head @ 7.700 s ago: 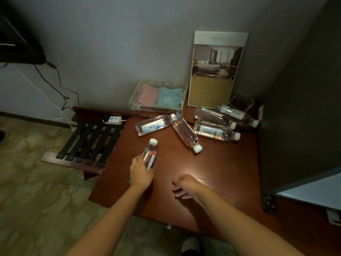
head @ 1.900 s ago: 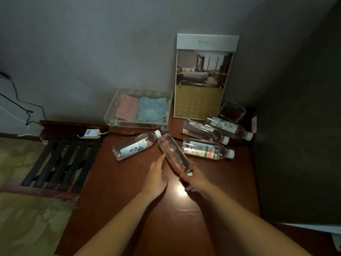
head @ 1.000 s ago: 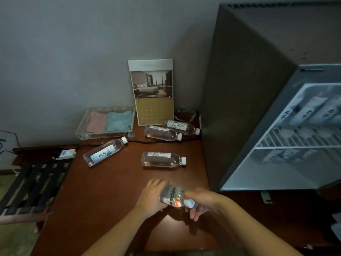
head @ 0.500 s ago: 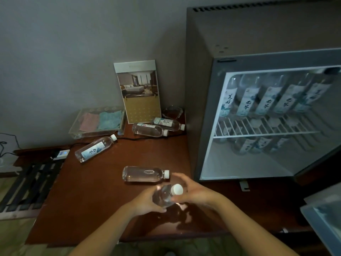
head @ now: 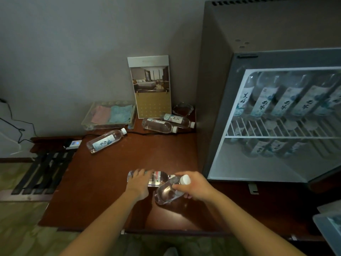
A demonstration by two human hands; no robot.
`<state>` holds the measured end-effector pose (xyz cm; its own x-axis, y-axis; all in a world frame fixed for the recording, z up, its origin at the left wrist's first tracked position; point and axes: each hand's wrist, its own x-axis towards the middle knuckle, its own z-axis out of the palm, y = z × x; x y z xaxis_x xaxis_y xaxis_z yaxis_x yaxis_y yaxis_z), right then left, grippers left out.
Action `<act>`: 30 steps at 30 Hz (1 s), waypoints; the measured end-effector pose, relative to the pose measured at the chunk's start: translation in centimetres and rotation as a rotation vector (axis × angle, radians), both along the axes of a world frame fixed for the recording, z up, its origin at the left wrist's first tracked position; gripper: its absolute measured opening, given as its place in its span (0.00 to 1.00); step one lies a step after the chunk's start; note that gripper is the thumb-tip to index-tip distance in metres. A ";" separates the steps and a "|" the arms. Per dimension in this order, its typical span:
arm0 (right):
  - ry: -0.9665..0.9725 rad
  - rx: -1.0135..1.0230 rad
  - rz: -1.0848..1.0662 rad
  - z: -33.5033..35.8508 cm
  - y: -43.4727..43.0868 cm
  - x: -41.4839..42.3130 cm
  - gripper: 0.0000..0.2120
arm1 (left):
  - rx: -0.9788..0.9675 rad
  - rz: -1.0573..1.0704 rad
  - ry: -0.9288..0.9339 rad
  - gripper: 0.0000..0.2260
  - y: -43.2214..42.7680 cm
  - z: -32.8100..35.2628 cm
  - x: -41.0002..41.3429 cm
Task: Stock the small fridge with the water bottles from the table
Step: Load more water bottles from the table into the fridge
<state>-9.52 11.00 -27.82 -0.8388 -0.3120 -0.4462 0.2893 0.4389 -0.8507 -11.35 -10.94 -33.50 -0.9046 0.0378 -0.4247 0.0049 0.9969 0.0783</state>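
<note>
Head view, items as seen:

- Right hand (head: 195, 185): fingers and thumb clasped round the neck of the held bottle (head: 166, 193), just under its white cap. The bottle is tilted, base toward the person, over the front of the table (head: 103, 191).
- Left hand (head: 138, 183): palm down, fingers curled over the lying bottle (head: 159, 179). This bottle rests on its side on the table, just behind the held bottle.
- Side bottle (head: 106, 140): on its side, far left of the table.
- Rear bottles (head: 159, 126): two, on their sides, together near the fridge wall.
- Small fridge (head: 217, 108): right of the table, door open. The wire shelf (head: 276, 130) carries a row of stocked bottles (head: 262, 102), with more beneath.
- Calendar (head: 150, 85): upright against the wall.
- Clear tray (head: 86, 124): holds pink and blue cloths.
</note>
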 end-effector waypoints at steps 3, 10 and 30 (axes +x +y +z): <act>-0.020 0.024 -0.019 0.2 0.2 -0.2 0.23 | -0.052 -0.022 -0.001 0.33 0.4 -0.5 -0.8; -0.051 0.114 -0.051 0.5 0.6 -1.2 0.24 | -0.094 -0.049 0.063 0.29 0.7 -1.6 -1.7; -0.007 0.152 -0.175 1.1 -0.6 -1.1 0.08 | 1.050 0.644 0.329 0.27 -0.5 -1.5 -1.6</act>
<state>-10.59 10.36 -26.69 -0.8708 -0.0909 -0.4833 0.3782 0.5044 -0.7762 -12.99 -11.41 -34.97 -0.9408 -0.2653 -0.2109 -0.2857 0.2861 0.9146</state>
